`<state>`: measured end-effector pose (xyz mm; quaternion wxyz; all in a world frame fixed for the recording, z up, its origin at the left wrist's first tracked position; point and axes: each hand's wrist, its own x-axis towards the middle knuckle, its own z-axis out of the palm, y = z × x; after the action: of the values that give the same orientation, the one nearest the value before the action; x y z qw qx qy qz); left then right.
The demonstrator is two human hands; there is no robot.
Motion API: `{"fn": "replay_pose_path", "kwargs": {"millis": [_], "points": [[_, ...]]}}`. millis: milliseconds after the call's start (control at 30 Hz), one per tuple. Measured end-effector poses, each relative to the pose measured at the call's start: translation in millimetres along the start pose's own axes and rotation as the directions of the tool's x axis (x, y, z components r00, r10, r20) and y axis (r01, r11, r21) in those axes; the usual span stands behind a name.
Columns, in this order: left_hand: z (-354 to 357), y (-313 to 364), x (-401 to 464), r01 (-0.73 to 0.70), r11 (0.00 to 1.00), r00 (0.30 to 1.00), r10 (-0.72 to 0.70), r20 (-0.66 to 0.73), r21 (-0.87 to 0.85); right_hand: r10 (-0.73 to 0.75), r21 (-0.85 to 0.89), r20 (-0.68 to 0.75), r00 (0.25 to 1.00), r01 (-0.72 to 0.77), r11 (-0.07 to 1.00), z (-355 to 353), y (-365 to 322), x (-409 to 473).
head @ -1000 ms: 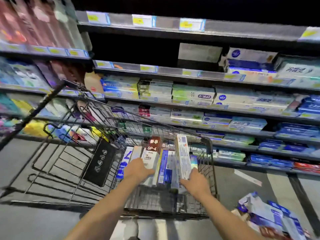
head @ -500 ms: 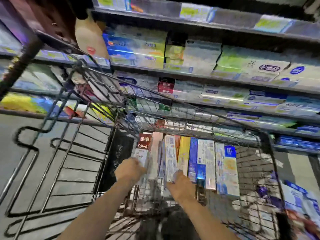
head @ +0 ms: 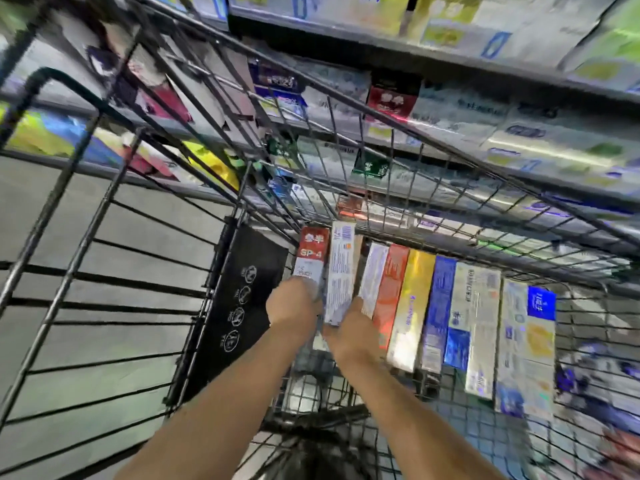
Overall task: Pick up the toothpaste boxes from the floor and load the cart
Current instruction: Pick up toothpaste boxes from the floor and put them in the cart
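Note:
Inside the black wire cart a row of several toothpaste boxes stands side by side. My left hand holds the lower end of the red and white SP-4 box at the row's left end. My right hand grips the white box beside it from below. To the right stand an orange box, a gold box, a blue box and white and blue boxes. More boxes lie blurred on the floor beyond the cart's right side.
The cart's folded child-seat flap with a black plastic panel is left of my hands. Store shelves packed with toothpaste run behind the cart. Grey floor shows through the cart's left bars.
The view has dropped closer into the cart. Both hands have come together at the left end of the row, pressing the two leftmost boxes against the others.

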<state>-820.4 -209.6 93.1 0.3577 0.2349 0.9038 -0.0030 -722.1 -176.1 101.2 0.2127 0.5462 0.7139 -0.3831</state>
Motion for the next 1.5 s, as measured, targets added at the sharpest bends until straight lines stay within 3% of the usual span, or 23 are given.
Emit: {"fn": "replay_pose_path", "kwargs": {"millis": [200, 367, 500, 633, 733, 967, 1033, 1200, 1300, 1500], "points": [[14.7, -4.7, 10.5, -0.01, 1.0, 0.999, 0.011, -0.043, 0.018, 0.023, -0.012, 0.007, 1.0, -0.023, 1.0, 8.6, 5.5, 14.9], [8.1, -10.6, -2.4, -0.033, 0.998, 0.999, 0.033, -0.003, -0.058, -0.099, -0.111, 0.007, 0.995, 0.099, 0.989, -8.0, 11.0, 8.7], [-21.0, -14.4, -26.3, -0.198, 0.979, 0.98, 0.198, -0.001, -0.052, -0.246, -0.289, -0.016, 0.969, 0.231, 0.929, -49.4, 17.2, -9.1], [-73.6, -0.7, -58.6, -0.364, 0.913, 0.93, 0.367, 0.017, 0.183, -0.356, -0.423, -0.09, 0.93, 0.288, 0.859, -101.2, 32.5, -39.1], [-112.2, 27.4, -88.6, -0.485, 0.821, 0.861, 0.509, 0.0, 0.301, -0.355, -0.45, -0.14, 0.924, 0.26, 0.855, -143.6, 50.9, -70.3], [-164.4, 135.7, -194.0, -0.721, 0.49, 0.582, 0.812, 0.045, 0.49, -0.346, -0.484, -0.373, 0.861, 0.138, 0.864, -247.6, 139.0, -188.6], [-162.3, 171.1, -222.9, -0.764, 0.401, 0.488, 0.871, 0.047, 0.506, -0.295, -0.441, -0.432, 0.852, 0.086, 0.894, -272.6, 175.5, -219.0], [-137.2, 255.0, -292.3, -0.837, 0.186, 0.301, 0.942, 0.149, 0.514, 0.01, -0.21, -0.55, 0.835, -0.15, 0.966, -304.1, 281.9, -278.8], [-103.8, 302.2, -325.8, -0.855, 0.13, 0.261, 0.944, 0.201, 0.502, 0.138, -0.074, -0.574, 0.807, -0.219, 0.973, -305.4, 352.9, -307.1], [1.8, 388.9, -400.1, -0.873, 0.077, 0.249, 0.92, 0.304, 0.482, 0.354, 0.159, -0.519, 0.778, -0.319, 0.934, -287.7, 515.2, -367.1]]}}
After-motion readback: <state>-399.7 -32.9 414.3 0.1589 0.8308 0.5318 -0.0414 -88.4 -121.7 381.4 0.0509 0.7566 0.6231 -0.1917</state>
